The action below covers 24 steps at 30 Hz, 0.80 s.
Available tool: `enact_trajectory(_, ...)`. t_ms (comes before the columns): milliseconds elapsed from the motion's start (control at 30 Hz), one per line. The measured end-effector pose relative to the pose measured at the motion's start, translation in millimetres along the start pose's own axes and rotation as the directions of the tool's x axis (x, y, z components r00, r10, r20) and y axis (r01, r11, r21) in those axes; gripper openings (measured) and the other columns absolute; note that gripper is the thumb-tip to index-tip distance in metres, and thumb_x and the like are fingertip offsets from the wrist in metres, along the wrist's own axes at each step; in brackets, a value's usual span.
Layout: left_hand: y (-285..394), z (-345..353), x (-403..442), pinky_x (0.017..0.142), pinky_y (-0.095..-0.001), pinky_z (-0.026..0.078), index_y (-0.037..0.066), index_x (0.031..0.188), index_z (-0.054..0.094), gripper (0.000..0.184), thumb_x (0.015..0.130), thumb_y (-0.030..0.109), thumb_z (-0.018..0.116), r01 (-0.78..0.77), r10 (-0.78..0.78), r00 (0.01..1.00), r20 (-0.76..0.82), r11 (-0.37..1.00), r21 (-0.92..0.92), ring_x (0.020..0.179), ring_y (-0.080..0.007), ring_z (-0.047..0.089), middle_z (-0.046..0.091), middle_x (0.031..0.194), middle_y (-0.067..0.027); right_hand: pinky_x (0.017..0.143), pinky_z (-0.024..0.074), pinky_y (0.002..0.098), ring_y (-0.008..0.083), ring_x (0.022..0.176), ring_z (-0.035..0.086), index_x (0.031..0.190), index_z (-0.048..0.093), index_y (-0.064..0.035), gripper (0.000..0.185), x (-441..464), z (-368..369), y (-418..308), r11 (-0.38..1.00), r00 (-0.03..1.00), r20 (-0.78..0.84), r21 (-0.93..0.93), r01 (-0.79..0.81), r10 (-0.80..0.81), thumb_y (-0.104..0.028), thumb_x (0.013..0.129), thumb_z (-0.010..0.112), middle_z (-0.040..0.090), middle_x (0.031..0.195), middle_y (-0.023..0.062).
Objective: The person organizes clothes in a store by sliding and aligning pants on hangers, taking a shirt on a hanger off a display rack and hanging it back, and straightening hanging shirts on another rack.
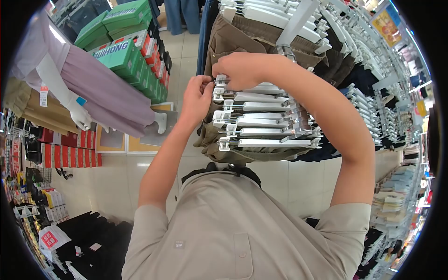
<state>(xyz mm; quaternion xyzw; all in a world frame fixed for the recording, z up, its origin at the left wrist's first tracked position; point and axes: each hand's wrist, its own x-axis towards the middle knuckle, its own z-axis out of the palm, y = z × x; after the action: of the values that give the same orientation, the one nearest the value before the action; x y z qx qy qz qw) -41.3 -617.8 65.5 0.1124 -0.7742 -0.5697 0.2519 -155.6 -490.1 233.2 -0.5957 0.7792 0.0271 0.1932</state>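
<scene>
The left hand [196, 100] is held at the left end of a row of white clip hangers [263, 143], its fingers bent beside an end clip [221, 80]. The right hand [242, 70] is reached across the row from the right and is placed just beyond the left, over the same end, with its fingers bent downward. Whether anything is pinched by either grip cannot be told, since the fingertips are largely hidden. The hangers are lined up one behind another on a metal rack, and olive-brown garments [266, 155] are hung beneath them. Beyond the right hand, a brown garment [240, 33] is seen. To the left, a lilac skirt [100, 70] is worn by a mannequin, and green shoeboxes [116, 58] are stacked behind it.
</scene>
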Motion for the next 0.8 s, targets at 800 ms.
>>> enact_trajectory(800,18.8,-8.5,27.4,0.064,-0.025,0.046,-0.005,0.121,0.069,0.038,0.096,0.023,0.072,0.382,-0.315,0.89,0.329,0.91,-0.163,0.074,-0.0072,0.06,0.069,0.09,-0.0001,0.078,0.0583,0.0475,0.0415,0.085,0.072,0.082,0.074,0.0037,0.025,18.7,7.3,5.1,0.987,0.981,-0.172,-0.118,-0.108,0.087,-0.021,0.08,0.075,0.073,0.083,0.0242)
